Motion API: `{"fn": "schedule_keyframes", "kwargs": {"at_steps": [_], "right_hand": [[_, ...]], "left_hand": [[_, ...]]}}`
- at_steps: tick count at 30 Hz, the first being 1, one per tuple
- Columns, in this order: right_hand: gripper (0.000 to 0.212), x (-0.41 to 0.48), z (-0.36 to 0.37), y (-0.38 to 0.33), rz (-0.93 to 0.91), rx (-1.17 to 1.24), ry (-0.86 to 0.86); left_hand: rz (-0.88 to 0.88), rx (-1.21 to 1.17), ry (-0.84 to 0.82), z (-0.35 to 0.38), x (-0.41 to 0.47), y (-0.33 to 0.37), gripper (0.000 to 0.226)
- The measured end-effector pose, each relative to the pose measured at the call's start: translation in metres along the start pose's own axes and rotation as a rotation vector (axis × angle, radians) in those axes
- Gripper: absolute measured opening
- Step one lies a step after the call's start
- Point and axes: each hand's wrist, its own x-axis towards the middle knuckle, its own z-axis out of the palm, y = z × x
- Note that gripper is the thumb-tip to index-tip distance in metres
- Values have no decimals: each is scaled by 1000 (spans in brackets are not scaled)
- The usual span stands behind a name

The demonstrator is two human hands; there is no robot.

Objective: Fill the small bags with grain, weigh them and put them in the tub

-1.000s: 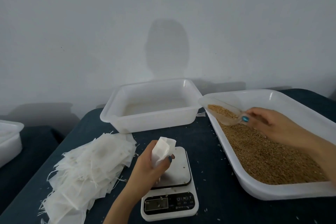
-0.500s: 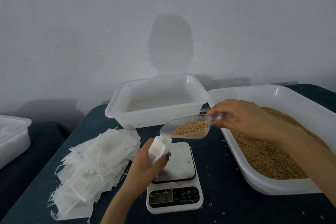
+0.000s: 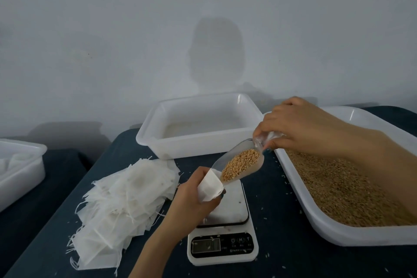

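Since the earlier frame, the right hand (image 3: 304,128) has carried the loaded scoop (image 3: 242,160) from over the grain tray (image 3: 338,236) across to the left hand (image 3: 191,198). The scoop now tilts downward with its lip at the mouth of the small bag (image 3: 208,188).

Step in hand: filling, judged to be at the start of the pour. The grain (image 3: 240,165) still sits heaped in the scoop.

Hand state:
- The right hand pinches the scoop handle from above, fingers curled round it.
- The left hand grips the small bag, fingers wrapped round its lower part, the mouth held open and angled toward the scoop.

Next move: it likely calls for a slow further tilt with the lip kept inside the mouth, since the opening is narrow.

Materials:
- The scoop is clear, rigid plastic with a rounded trough.
- The small bag is thin, white, limp fabric.
- The grain is fine, golden and loose.

Below the left hand stands the scale (image 3: 223,221), its platform flat and pale. Beyond both hands sits the tub (image 3: 198,144), white, glossy and rectangular. Outside the left hand lies a frayed heap of empty bags (image 3: 126,198).
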Motion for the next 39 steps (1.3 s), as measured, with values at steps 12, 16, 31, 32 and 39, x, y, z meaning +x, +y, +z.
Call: {"fn": "schedule_keyframes", "kwargs": {"at_steps": [12,16,31,32,39], "right_hand": [[51,9,-27,-7,-67,-164,-20],[50,9,-33,-8,-84,-157,-4],[46,4,-45,-4,-55,-232,-22],[46,3,-45,-3,-49,-225,-23],[55,-10,-21,10,63,-77,-41]], "left_hand": [[39,-97,-61,6,4,10,42],[57,-122,-54,8,4,10,40],[105,-143,-35,9,4,5,40],[109,-142,-35,9,5,5,40],[115,-153,-50,7,4,4,37]]}}
